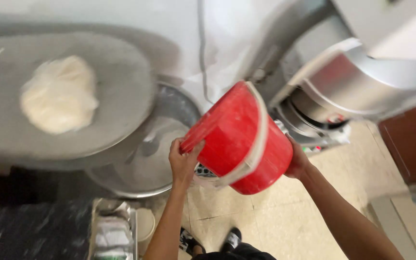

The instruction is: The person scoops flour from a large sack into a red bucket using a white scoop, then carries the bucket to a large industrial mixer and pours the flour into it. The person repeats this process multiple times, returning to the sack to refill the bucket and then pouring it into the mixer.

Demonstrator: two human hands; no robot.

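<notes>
Both forearms reach up from the bottom edge, with my dark shoes (208,240) on the tiled floor (314,212) below them. I hold a red plastic bucket with a pale rim band (239,139) between my two hands, tipped hard toward the left so its mouth faces the wide steel mixing bowl (155,159) beside and below it. My left hand (184,161) grips the lower edge, fingers (175,145) curled onto the red wall, thumb against it. My right hand (297,161) cups the opposite side; its fingers are hidden behind the bucket, so I cannot tell how they lie. This two-sided hold steadies the tilt. On the grey worktop (121,96) to the left rests a pale lump of dough (58,94), well apart from the bucket. Behind stands a large grey mixing machine (352,82).
</notes>
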